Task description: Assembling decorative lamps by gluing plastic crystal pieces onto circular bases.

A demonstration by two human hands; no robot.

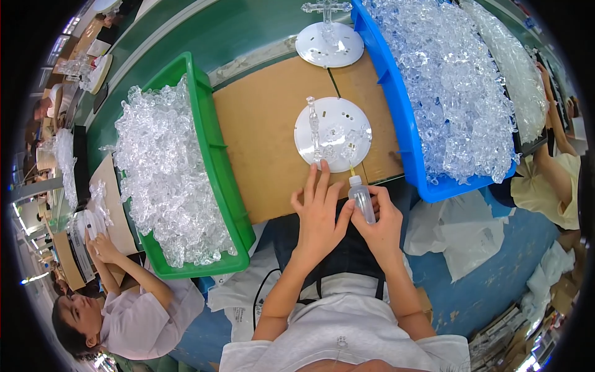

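My right hand (pixel 381 224) grips a small clear squeeze bottle (pixel 364 201) with a thin yellowish nozzle. The nozzle tip meets the near edge of a round white plate (pixel 339 118), close to a clear plastic piece (pixel 351 144) lying on it. A longer clear beaded rod (pixel 314 127) lies along the plate's left side. My left hand (pixel 319 208) has its fingers stretched out, two fingertips at the plate's near rim by the rod's lower end. Its thumb reaches toward the bottle; whether they touch, I cannot tell.
Brown cardboard (pixel 260 136) lies under the plate. A green bin (pixel 207 136) and a blue bin (pixel 403 111), both heaped with clear plastic pieces, flank it. Beyond stands a clear cross on another white disc (pixel 329 56). A co-worker (pixel 133 310) works at the left; another person's arm shows at right.
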